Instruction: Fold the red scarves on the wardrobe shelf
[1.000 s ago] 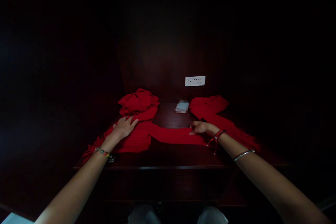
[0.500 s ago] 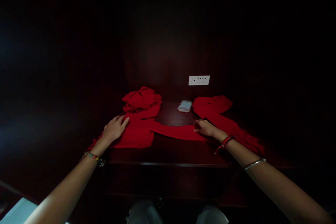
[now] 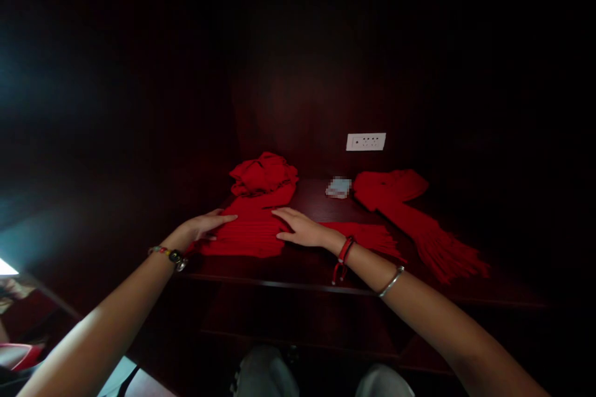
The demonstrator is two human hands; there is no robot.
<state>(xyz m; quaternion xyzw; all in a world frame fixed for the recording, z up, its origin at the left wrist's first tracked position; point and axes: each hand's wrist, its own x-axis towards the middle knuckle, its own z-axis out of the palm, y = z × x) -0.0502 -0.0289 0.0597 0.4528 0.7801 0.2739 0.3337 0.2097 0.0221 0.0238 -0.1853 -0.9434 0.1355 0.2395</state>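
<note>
flat, ribbed red cloth (image 3: 249,245) lies on the smooth dark-wood shelf (image 3: 313,198); the right hand (image 3: 305,229), thumb and fingers parted, flanks one end, the left hand (image 3: 202,224) the other, its grip impossible to tell.

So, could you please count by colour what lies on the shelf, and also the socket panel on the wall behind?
Red: 3 bunches (left heap, middle cloth, right cloth)
Pale blue-grey: 1 blurred item
White: 1 socket panel
Total: 5
Whether left heap and middle cloth are joined is unclear.
</note>
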